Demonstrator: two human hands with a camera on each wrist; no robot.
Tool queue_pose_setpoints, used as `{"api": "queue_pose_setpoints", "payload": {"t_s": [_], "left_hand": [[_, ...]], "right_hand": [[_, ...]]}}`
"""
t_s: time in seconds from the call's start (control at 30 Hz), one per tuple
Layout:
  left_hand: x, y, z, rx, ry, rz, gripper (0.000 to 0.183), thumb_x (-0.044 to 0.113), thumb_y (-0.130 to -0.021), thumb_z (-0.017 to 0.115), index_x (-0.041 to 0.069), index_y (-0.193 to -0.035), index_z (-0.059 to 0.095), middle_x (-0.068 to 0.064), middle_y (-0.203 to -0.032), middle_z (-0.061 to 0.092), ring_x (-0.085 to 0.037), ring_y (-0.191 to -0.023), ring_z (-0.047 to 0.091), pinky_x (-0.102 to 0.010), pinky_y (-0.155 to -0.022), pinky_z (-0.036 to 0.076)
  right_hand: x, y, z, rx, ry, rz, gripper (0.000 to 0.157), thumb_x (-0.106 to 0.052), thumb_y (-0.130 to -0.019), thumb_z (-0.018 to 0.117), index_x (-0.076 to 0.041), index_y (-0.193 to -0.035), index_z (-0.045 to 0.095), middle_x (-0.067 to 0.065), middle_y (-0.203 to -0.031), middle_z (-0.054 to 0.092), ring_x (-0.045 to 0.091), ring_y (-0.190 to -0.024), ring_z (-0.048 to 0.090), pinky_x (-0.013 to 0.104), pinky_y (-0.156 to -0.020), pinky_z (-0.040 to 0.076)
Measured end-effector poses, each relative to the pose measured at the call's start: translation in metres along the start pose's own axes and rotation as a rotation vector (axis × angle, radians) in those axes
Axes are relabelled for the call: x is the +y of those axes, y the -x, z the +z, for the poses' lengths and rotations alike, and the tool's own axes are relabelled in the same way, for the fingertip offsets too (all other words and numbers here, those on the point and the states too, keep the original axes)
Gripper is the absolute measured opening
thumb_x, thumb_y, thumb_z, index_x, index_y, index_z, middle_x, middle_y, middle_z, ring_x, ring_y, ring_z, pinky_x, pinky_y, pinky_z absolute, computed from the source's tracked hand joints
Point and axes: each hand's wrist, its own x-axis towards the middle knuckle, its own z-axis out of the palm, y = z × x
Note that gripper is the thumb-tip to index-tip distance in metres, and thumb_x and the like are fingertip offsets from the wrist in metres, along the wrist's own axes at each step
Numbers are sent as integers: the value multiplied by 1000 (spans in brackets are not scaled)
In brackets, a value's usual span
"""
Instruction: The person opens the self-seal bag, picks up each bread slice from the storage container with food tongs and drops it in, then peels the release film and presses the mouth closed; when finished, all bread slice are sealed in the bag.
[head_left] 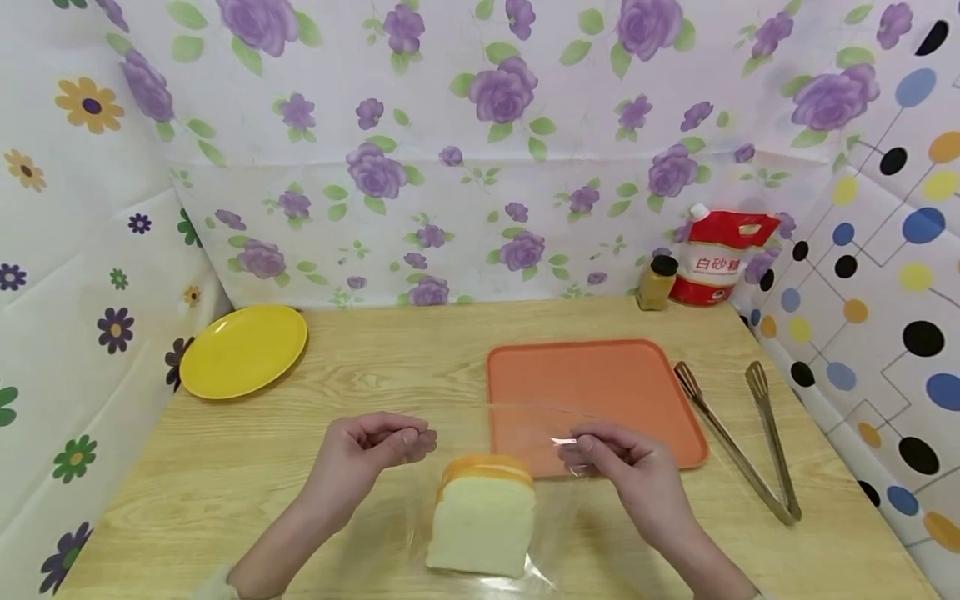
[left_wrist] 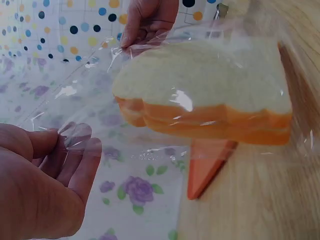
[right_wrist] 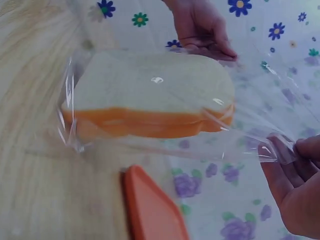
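Note:
A clear plastic bag point(head_left: 558, 550) with slices of bread point(head_left: 483, 525) inside is stretched between my two hands. The bread has pale faces and an orange crust, seen from the side in both wrist views. My left hand point(head_left: 371, 454) pinches the bag's left upper edge between thumb and fingers. On the other side my right hand point(head_left: 626, 467) pinches the right upper edge the same way. The bread lies low in the bag, below the level of both hands in the head view.
An orange tray point(head_left: 585, 379) lies behind my right hand, partly overlapped by the bag. Metal tongs point(head_left: 750, 450) rest right of it. A yellow plate point(head_left: 243, 350) sits at the back left. A spice jar point(head_left: 657, 283) and a red-and-white sugar pouch point(head_left: 716, 258) stand at the back right.

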Motion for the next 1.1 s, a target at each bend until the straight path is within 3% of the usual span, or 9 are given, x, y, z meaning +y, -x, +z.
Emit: {"api": "queue_pose_setpoints", "payload": {"t_s": [0.17, 0.33, 0.47, 0.63, 0.83, 1.1], "left_hand": [[22, 10, 8, 21, -63, 130, 17, 2, -94, 67, -9, -106, 71, -12, -98, 75, -28, -93, 73, -38, -84, 56], [47, 10, 18, 76, -111, 397, 17, -10, -91, 65, -3, -103, 74, -10, -95, 76, -21, -90, 73, -33, -82, 57], [60, -1, 23, 108, -141, 527, 19, -13, -90, 65, -4, -103, 75, -10, -94, 76, -20, -88, 73, -31, -80, 57], [62, -5, 24, 113, -98, 509, 16, -14, -90, 64, -8, -102, 73, -12, -93, 75, -21, -88, 74, -35, -81, 57], [55, -1, 22, 117, -64, 423, 14, -10, -92, 64, -7, -102, 73, -13, -92, 75, -24, -85, 74, -39, -81, 56], [49, 10, 22, 91, -12, 318, 11, -6, -95, 63, -5, -100, 72, -14, -88, 75, -28, -79, 74, -45, -74, 58]], "right_hand": [[-30, 0, -5, -32, 11, -72, 20, -3, -99, 61, 7, -114, 69, 17, -102, 74, 30, -90, 73, 43, -79, 57], [-58, -9, -8, -18, 74, -293, 17, 8, -97, 59, 11, -110, 69, 16, -98, 74, 28, -88, 73, 38, -82, 57], [-69, -25, -7, 5, 3, -434, 16, 15, -94, 57, 15, -105, 69, 19, -97, 74, 28, -89, 73, 38, -81, 57], [-74, -35, -8, -4, -19, -466, 15, 16, -94, 57, 17, -104, 68, 21, -96, 73, 28, -86, 73, 41, -82, 57], [-75, -32, -12, -25, 57, -341, 14, 8, -96, 60, 14, -105, 69, 16, -96, 74, 27, -85, 73, 41, -79, 57], [-72, -20, -16, -58, 15, -201, 14, 2, -98, 60, 11, -104, 69, 15, -90, 75, 24, -77, 74, 43, -70, 59]]}}
